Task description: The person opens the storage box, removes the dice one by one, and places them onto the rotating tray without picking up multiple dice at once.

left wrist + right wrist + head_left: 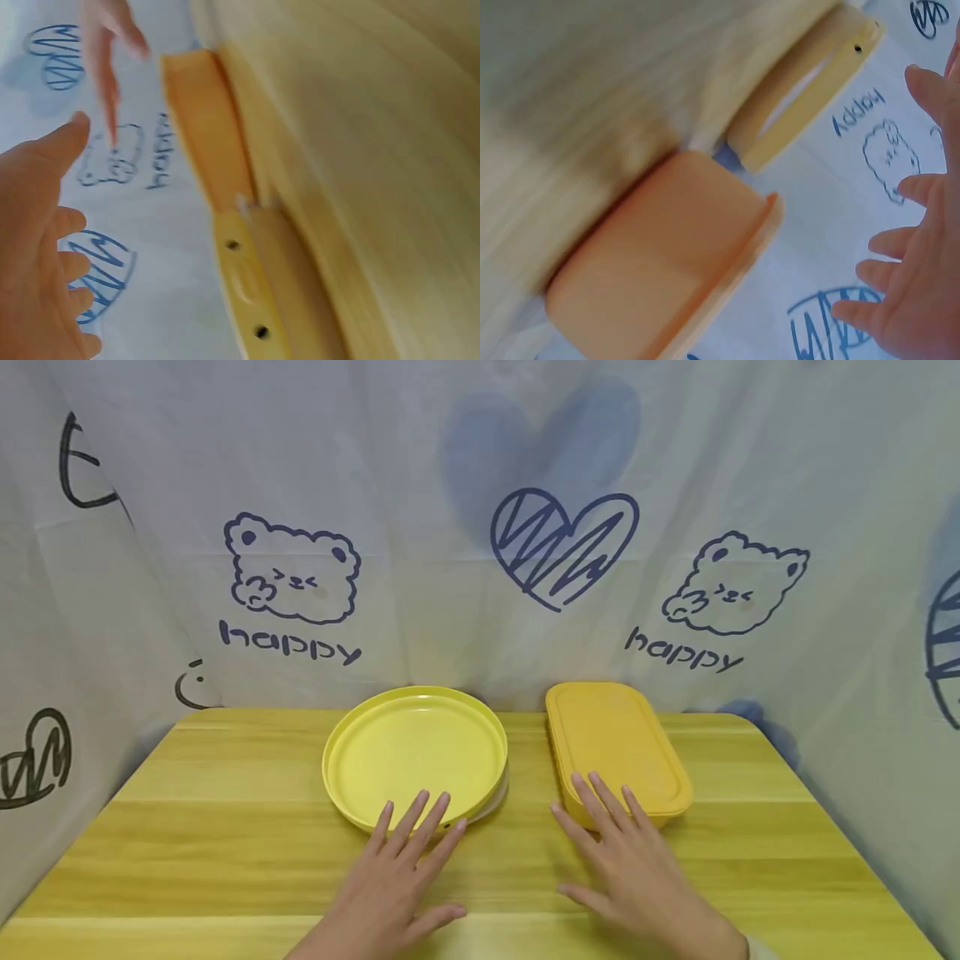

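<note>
A round yellow container [420,752] with a raised rim stands left of centre on the table; small dark holes show in its side [244,285]. To its right lies an orange rectangular box [615,743] with a rounded lid, its side wall plain in the right wrist view [667,247]. My left hand [397,877], fingers spread and straight, is over the near edge of the round container. My right hand [630,868], also spread, is over the box's near end. Both wrist views show the hands raised above the containers, holding nothing.
The wood-grain table [210,827] has rounded far corners. Behind it and at both sides hangs a pale cloth [427,610] printed with bears, hearts and the word "happy". A narrow strip of table separates the two containers.
</note>
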Action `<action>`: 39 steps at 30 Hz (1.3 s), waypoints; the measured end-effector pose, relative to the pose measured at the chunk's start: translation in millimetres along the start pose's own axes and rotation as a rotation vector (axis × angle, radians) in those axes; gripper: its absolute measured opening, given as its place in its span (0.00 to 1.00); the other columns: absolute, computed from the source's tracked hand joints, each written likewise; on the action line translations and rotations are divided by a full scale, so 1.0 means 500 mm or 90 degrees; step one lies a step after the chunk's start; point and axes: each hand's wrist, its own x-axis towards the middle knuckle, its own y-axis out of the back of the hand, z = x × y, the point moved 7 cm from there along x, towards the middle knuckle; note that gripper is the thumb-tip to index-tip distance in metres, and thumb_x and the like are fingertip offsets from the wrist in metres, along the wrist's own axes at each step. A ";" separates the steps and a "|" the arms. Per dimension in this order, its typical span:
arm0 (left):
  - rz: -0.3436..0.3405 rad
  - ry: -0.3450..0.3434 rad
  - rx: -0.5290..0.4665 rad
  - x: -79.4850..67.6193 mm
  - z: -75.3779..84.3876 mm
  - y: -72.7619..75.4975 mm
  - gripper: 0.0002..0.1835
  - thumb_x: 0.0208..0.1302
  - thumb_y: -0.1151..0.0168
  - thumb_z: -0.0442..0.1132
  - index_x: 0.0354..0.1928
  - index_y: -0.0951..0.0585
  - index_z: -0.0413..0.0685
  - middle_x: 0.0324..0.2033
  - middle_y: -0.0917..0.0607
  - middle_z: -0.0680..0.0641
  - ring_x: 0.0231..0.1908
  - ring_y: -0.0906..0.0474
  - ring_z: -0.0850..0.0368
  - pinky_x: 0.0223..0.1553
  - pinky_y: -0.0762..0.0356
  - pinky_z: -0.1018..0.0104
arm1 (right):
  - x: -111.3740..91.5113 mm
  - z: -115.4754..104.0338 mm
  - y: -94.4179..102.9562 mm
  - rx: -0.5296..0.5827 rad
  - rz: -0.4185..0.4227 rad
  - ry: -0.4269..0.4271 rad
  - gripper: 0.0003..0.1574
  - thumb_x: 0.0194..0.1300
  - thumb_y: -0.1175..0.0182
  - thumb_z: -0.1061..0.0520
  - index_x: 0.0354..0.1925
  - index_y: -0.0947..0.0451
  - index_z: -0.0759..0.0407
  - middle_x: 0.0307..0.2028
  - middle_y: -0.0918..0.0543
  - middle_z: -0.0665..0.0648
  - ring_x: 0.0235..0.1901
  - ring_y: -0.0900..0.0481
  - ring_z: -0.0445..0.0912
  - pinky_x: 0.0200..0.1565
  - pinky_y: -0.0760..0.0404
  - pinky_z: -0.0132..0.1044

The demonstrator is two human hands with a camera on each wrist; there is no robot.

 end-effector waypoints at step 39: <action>-0.161 0.466 -0.822 0.239 0.063 -0.314 0.49 0.58 0.29 0.41 0.74 0.49 0.37 0.70 0.41 0.36 0.67 0.42 0.39 0.64 0.40 0.49 | 0.011 0.170 -0.055 0.115 -0.145 -0.161 0.48 0.56 0.33 0.36 0.66 0.32 0.61 0.65 0.35 0.72 0.65 0.40 0.66 0.60 0.36 0.61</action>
